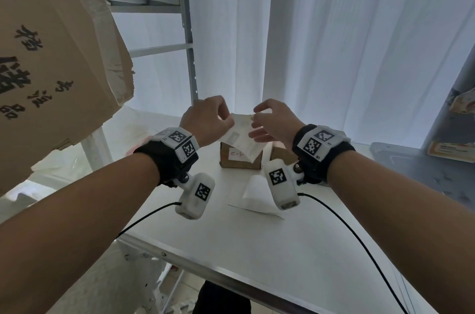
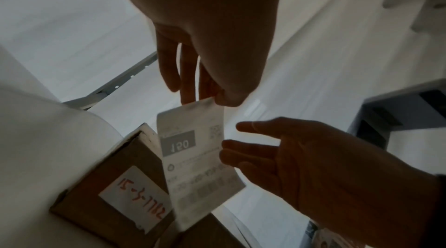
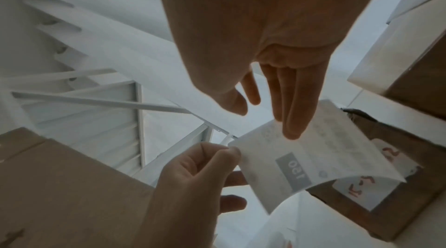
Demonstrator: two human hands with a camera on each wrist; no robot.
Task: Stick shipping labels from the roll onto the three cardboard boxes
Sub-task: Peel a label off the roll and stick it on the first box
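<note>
While both forearms reach out over a white table point(image 1: 257, 241), the left hand point(image 1: 205, 121) pinches the upper corner of a printed shipping label point(image 1: 241, 135) between thumb and curled fingers, holding it up in the air above the tabletop. The label hangs slightly curved, its grey block marked "190" and rows of small print facing the wrist cameras. The right hand point(image 1: 273, 121) hovers just beside the label's other edge with its fingers loose and spread; in the right wrist view its fingertips point(image 3: 293, 130) lie over the paper, but whether they touch it cannot be told, and they grip nothing. Directly below the label stands a small cardboard box point(image 1: 239, 159) bearing a white sticker with red handwritten figures, and a second brown box point(image 1: 282, 153) shows just behind the right wrist. Nearer the person, a loose white sheet point(image 1: 257, 195) lies partly lifted on the table. A large cardboard carton point(image 1: 51, 56) with black printed characters leans in from the upper left, in front of a metal shelving frame point(image 1: 189, 38) and pale curtains point(image 1: 334, 31). Black straps carrying white marker-coded camera units circle both wrists, with black cables trailing back toward the table's near edge.
</note>
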